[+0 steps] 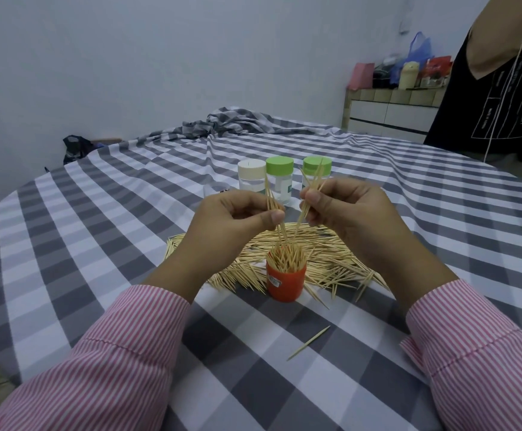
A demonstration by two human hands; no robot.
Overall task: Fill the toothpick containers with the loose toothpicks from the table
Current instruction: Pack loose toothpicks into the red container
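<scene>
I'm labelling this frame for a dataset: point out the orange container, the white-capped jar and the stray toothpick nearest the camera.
orange container (286, 283): head view, on its front wall.
white-capped jar (251, 169): head view, on its cap.
stray toothpick (308, 343): head view, on its middle.

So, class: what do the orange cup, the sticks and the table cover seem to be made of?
Orange cup: likely plastic; smooth, evenly coloured, slightly glossy wall with a stuck-on label.
Sticks: pale wood or bamboo, matt, thin with pointed ends; which one cannot be told.
Table cover: woven fabric, matt, checked grey and white, creasing into soft folds.
</scene>
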